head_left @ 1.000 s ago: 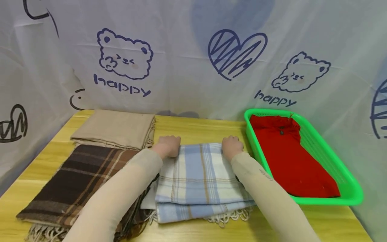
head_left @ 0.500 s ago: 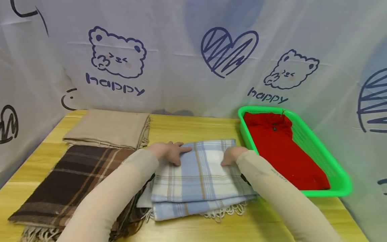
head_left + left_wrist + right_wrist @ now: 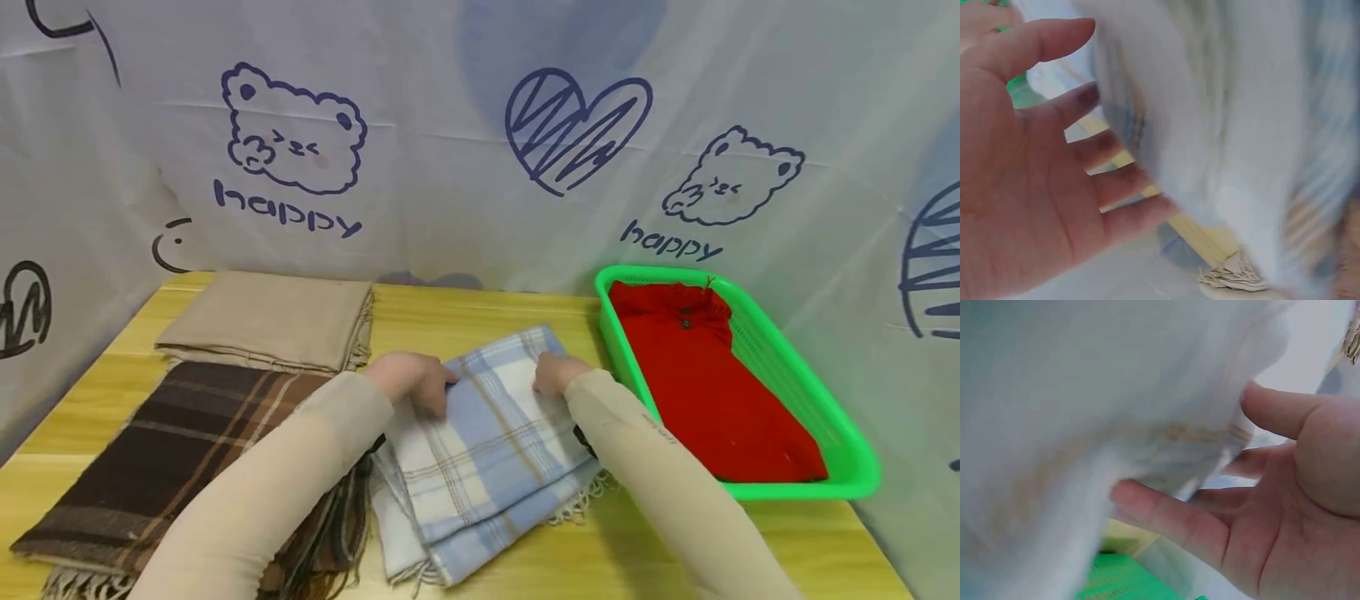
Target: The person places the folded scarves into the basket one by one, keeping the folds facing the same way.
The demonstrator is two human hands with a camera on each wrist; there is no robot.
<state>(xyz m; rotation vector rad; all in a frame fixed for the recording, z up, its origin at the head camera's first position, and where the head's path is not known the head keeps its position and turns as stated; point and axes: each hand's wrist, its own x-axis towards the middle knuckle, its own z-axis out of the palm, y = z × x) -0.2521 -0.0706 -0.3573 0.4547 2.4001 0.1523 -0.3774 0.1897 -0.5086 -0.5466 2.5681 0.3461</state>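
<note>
A folded blue-and-white plaid scarf (image 3: pixel 487 433) with a looped fringe lies at an angle in the middle of the table in the head view. My left hand (image 3: pixel 416 382) holds its left side near the far end. In the left wrist view that hand (image 3: pixel 1041 169) has its thumb at the cloth's edge and its fingertips running behind the cloth. Over at the far right side, my right hand (image 3: pixel 558 375) grips the scarf. The right wrist view has this hand (image 3: pixel 1272 494) with thumb and fingers at the blurred cloth, some fingers partly hidden by it.
A green plastic basket (image 3: pixel 847 454) holding a folded red cloth (image 3: pixel 712 400) stands at the right. On the left lie a brown plaid scarf (image 3: pixel 187 442) with fringe and, behind it, a folded beige cloth (image 3: pixel 270 321). A printed white curtain (image 3: pixel 442 167) hangs behind the wooden table (image 3: pixel 645 558).
The blue-and-white scarf has turned, its near end swinging toward me and its far right corner away. My hands have shifted from its far corners to grip its sides closer in.
</note>
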